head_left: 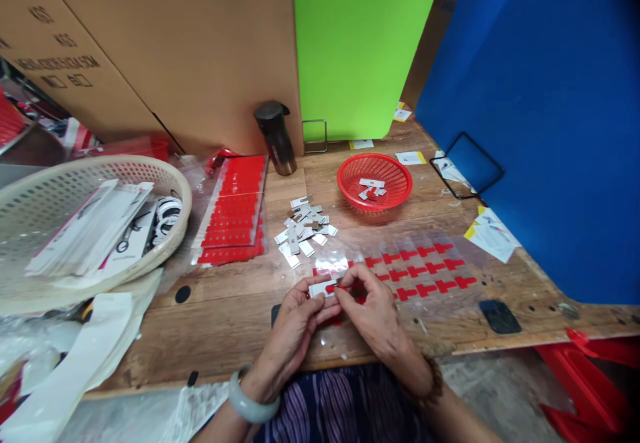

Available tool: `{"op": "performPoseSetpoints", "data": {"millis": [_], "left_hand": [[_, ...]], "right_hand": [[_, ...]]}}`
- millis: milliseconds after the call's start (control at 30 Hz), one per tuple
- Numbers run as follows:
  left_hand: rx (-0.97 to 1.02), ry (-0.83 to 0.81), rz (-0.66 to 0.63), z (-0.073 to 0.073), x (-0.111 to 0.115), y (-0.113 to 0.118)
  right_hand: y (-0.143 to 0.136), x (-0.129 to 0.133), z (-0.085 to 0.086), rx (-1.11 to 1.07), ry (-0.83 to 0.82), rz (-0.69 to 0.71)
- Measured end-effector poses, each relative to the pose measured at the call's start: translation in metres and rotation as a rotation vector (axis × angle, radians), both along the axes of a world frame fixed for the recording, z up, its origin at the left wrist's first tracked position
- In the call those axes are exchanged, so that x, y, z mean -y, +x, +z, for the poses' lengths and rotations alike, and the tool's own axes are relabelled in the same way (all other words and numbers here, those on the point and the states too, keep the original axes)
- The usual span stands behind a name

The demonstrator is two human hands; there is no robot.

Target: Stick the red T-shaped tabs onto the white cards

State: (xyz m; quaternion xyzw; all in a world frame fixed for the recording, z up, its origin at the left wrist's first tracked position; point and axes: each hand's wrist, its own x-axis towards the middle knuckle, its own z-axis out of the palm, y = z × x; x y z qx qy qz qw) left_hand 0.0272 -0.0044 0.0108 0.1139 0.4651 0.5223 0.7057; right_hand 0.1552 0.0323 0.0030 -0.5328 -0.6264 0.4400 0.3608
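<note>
Above the table (pixel 220 326), I note the left hand (pixel 301 313) pinching a tag (pixel 318 291), seemingly steadying it for the right hand (pixel 374 311), pinching at its red end (pixel 331 288).

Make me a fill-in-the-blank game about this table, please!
1. The left hand and right hand touch one tag, mostly ____ in colour.
2. The arm with the pale bangle is the ____ one.
3. The small basket with tags inside is ____.
4. The board beside the blue board is bright ____.
Missing words: white, left, red, green.
</note>
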Motion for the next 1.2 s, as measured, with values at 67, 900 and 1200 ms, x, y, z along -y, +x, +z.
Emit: {"op": "performPoseSetpoints", "data": {"millis": [67,900,1200], "left_hand": [[0.005,0.002,0.003,0.0004,-0.0006,0.0010],[0.003,0.001,0.027,-0.0026,0.0001,0.0014],[-0.022,0.000,0.019,-0.0046,-0.0003,0.0022]], "right_hand": [[0.0000,0.0003,0.0004,0.010,-0.011,-0.004],[-0.0042,0.0014,-0.0035,0.054,-0.003,-0.017],[-0.0044,0.0011,-0.0009,0.063,0.013,-0.025]]}}
